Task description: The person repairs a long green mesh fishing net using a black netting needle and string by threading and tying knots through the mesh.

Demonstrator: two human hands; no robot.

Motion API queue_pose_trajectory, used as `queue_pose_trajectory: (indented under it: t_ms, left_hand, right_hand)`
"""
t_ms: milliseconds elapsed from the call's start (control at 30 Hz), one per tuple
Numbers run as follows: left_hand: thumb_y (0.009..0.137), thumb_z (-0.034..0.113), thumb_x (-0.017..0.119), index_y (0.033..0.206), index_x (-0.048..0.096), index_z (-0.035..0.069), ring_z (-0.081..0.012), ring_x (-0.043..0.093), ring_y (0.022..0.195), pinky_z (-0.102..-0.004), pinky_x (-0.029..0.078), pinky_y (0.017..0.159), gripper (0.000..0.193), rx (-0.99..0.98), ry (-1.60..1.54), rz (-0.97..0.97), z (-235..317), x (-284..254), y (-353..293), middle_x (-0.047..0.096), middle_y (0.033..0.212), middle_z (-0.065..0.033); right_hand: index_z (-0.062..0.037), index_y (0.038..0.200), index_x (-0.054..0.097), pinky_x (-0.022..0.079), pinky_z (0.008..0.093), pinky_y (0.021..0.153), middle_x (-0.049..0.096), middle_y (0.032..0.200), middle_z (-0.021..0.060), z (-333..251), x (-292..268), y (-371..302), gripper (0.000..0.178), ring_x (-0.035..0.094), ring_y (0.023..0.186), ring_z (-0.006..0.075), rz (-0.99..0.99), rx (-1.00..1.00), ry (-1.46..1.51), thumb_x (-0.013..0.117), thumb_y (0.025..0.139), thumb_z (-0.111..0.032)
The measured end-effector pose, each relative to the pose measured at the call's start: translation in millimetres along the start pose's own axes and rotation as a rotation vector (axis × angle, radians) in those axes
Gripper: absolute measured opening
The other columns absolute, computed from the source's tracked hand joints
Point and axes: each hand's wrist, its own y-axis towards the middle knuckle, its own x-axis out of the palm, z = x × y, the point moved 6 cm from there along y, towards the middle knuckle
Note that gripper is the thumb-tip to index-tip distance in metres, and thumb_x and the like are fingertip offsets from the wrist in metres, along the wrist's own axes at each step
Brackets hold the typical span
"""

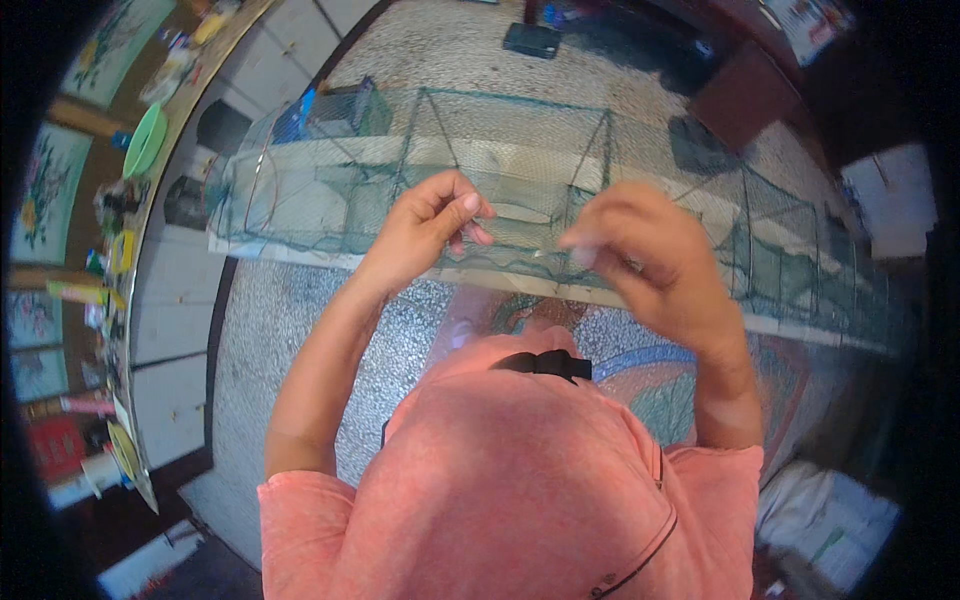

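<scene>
A long green mesh net trap (515, 135) with square wire frames stretches from left to right in front of me. It rests on a pale board (290, 252). Over its near side is my left hand (430, 215), thumb and forefinger pinched together; anything between them is too small to name. My right hand (655, 255) hangs over the mesh to the right, a little blurred, its fingers curled and thumb and forefinger close together. What those fingertips hold, if anything, I cannot make out. A gap separates the two hands.
White cabinets (175, 310) line the left side, with a green basin (147, 142) and small items on the counter. A black box (532, 40) lies on the speckled floor beyond the trap. Brown furniture (745, 95) stands far right; white bags (830, 525) lie near right.
</scene>
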Motion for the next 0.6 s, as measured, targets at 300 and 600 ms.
queue_pose_trajectory:
  t_ms: [300,600]
  left_hand:
    - [0.094,0.022,0.052,0.087,0.055,0.008,-0.0048,0.051,0.061,-0.0184,0.038,0.053,0.017,-0.145,0.166,-0.315,-19.9,8.5,46.1,0.058,0.082,0.0014]
    - [0.092,0.017,0.057,0.087,0.060,0.005,-0.0036,0.048,0.061,-0.0172,0.038,0.052,0.013,-0.267,0.153,-0.368,-45.8,7.4,43.6,0.059,0.076,0.0013]
  right_hand:
    - [-0.0037,0.090,0.064,0.048,0.0351,0.062,0.057,0.082,0.0100,45.8,95.4,-73.7,0.013,0.060,0.071,0.0281,0.357,0.509,-0.037,0.063,0.077,-0.005]
    - [-0.0024,0.088,0.056,0.048,0.0348,0.061,0.057,0.082,0.0125,60.9,135.8,-64.6,0.015,0.059,0.069,0.0262,0.707,0.587,0.022,0.063,0.075,0.001]
